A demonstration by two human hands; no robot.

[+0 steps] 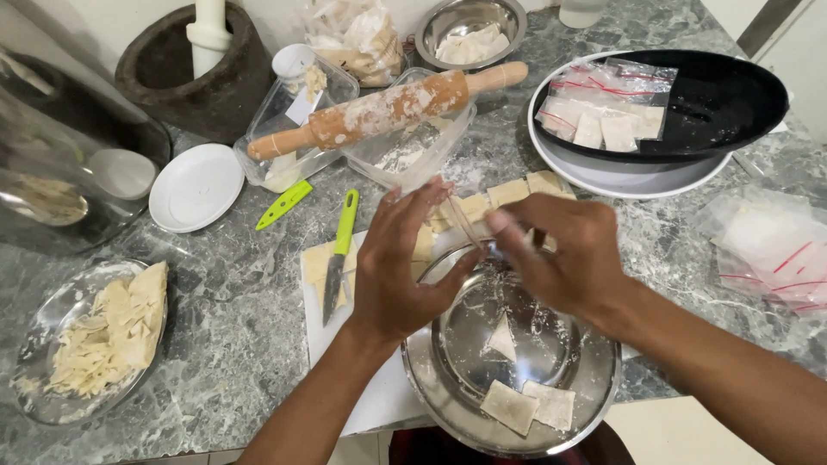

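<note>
Over the steel bowl, the left hand and right hand pinched a small clear bag between fingertips, seemingly mid-packing; holding its mouth apart looked needed next

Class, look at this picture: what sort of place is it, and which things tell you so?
Probably a home kitchen worktop: a floured wooden rolling pin, a green-handled knife on a white cutting board, and a stone mortar on the grey marble counter.

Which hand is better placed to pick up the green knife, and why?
Left. The left hand is right beside the knife on the board; the right hand is farther off, over the steel bowl.
</note>
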